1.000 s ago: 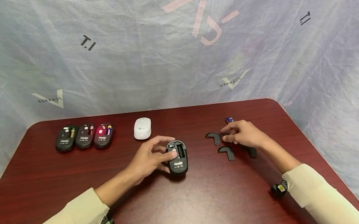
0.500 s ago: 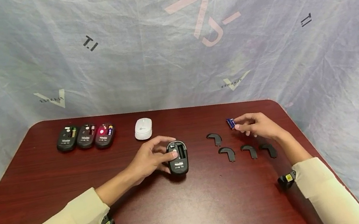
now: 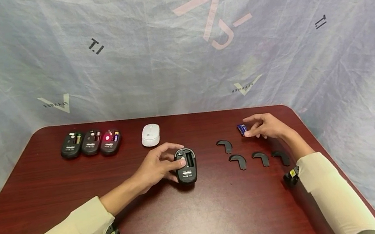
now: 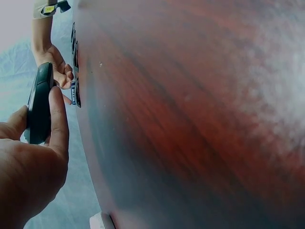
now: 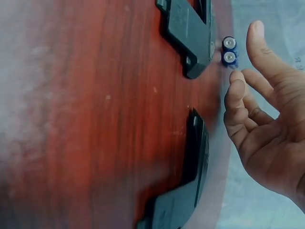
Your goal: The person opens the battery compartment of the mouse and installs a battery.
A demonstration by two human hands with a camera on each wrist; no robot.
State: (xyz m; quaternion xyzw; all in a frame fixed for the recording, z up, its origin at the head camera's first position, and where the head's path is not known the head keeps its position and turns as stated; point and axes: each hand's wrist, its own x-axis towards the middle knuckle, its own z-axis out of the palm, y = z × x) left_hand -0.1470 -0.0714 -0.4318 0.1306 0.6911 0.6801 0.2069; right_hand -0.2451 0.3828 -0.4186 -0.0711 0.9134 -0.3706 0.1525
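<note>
Over the desk (image 3: pixel 206 222), a black mouse (image 3: pixel 187 174) is gripped by the fingers of the left hand (image 3: pixel 155 166), its underside turned up. To its right, four black covers (image 3: pixel 242 161) are laid out. Beyond these, two blue batteries (image 3: pixel 242 129) are neared by the parted, loosely bent fingers of the right hand (image 3: pixel 265 125); contact cannot be told.

Creased grey-blue fabric sheeting (image 3: pixel 151 81) behind and at both sides, printed with pink, pale and black lettering (image 3: pixel 198 0), dark red wood-grain tabletop (image 3: pixel 147 232), far corners rounded, light glare (image 3: pixel 210 226) on near portion.
</note>
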